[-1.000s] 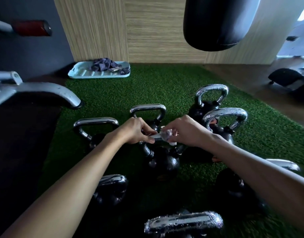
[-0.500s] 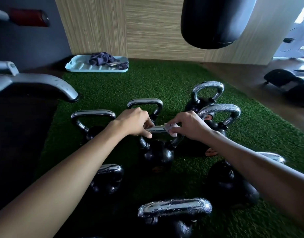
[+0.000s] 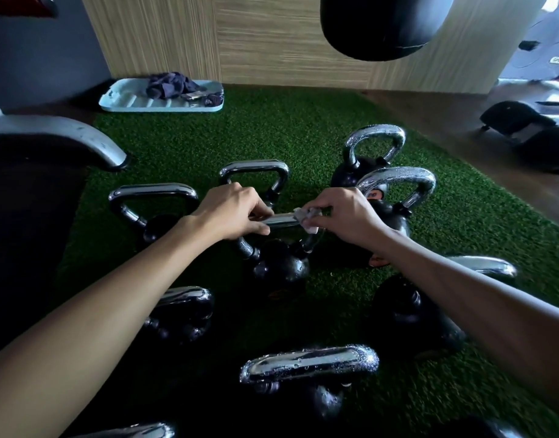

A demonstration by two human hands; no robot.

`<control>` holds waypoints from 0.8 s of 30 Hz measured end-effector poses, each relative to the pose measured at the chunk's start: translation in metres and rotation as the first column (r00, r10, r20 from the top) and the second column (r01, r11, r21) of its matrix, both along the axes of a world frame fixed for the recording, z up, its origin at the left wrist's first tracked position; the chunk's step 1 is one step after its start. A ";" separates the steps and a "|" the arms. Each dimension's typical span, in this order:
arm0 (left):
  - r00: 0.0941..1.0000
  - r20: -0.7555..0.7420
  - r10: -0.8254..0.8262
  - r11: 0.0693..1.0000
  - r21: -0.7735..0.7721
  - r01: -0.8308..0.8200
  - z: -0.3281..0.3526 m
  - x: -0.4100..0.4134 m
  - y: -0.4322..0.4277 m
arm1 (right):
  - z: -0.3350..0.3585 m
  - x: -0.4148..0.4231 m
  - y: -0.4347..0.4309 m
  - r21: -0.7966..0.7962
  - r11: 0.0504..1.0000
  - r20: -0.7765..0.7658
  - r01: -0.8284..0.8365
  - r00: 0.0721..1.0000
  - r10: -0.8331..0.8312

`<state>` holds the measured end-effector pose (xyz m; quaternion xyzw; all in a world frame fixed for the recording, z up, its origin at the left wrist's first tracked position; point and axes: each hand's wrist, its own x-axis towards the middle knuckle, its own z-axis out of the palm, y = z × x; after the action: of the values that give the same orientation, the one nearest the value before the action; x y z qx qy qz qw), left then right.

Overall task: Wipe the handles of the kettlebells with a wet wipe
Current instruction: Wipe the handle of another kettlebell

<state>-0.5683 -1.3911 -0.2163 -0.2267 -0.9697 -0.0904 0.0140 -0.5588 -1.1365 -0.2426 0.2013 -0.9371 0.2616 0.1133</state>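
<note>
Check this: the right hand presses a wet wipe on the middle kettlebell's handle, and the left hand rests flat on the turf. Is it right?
No. In the head view the left hand grips that same handle, not the turf; the right hand holds the wet wipe.

Head-worn view, forward and downward, close.

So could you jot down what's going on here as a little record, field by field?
Setting: green turf with several kettlebells standing on it
Left hand: grips the handle of the middle kettlebell
Right hand: pinches a wet wipe against that same handle
Front kettlebell: chrome handle beaded with droplets
Background: pale tray by the wall, dark cloth on it; black punch bag hanging above
</note>
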 end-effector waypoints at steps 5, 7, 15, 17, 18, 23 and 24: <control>1.000 -0.004 0.001 1.000 -0.010 -0.001 0.004 0.008 -0.011 | -0.004 0.000 -0.019 -0.047 0.998 -0.026 -0.051 0.998 0.050; 1.000 -0.008 0.002 1.000 -0.028 -0.002 0.004 0.011 -0.019 | -0.010 0.002 -0.015 -0.136 0.991 -0.026 -0.008 1.000 0.004; 0.996 0.011 0.085 0.996 -0.008 -0.085 -0.004 0.021 -0.055 | -0.035 0.013 -0.018 -0.375 0.924 0.084 0.068 0.996 -0.039; 0.995 0.025 0.098 0.995 0.016 -0.099 -0.008 0.021 -0.067 | -0.036 0.012 -0.030 -0.399 0.915 0.082 0.061 0.996 -0.030; 0.994 0.034 0.104 0.994 0.036 -0.105 -0.011 0.022 -0.072 | -0.035 0.010 -0.036 -0.405 0.913 0.086 0.052 0.996 -0.019; 0.989 0.043 0.138 0.986 0.089 -0.141 -0.019 0.025 -0.089 | -0.051 0.007 -0.042 -0.413 0.907 0.178 0.079 0.984 -0.005; 0.989 0.040 0.145 0.985 0.092 -0.148 -0.020 0.026 -0.090 | -0.058 0.008 -0.041 -0.392 0.915 0.198 0.094 0.980 -0.016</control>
<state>-0.5424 -1.4810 -0.2360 -0.1522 -0.9785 -0.1387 0.0154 -0.5512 -1.1776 -0.3003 0.1213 -0.8759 0.4618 0.0689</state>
